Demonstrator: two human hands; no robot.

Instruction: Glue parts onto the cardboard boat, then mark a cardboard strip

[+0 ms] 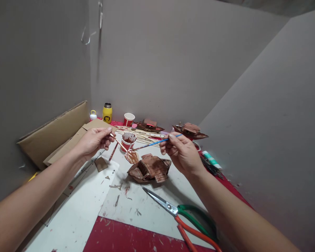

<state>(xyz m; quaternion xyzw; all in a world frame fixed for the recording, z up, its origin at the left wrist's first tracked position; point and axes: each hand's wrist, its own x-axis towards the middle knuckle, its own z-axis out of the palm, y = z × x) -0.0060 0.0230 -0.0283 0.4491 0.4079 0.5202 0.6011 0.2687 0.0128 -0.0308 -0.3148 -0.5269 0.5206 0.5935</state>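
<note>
My left hand (97, 141) pinches a thin pale wooden stick (119, 142) that slants down to the right. At its lower end is a small piece coated in glossy brown paint (132, 157); I cannot tell whether the two are joined. Between the fingers of my right hand (179, 149) is a blue-handled paintbrush (154, 142), its tip close to the stick's lower end. Just below sits a brown-painted model boat (151, 169) with a roofed cabin. A paint-smeared red and white paper cup (128, 141) stands behind the brush.
Large scissors (170, 208) with green and orange handles lie in front. Behind are wooden sticks (139, 134), two more model boats (150, 125) (191, 130), another paper cup (129, 119) and a yellow bottle (107, 113). Cardboard (57, 133) leans at left; grey walls (147, 70) enclose the table.
</note>
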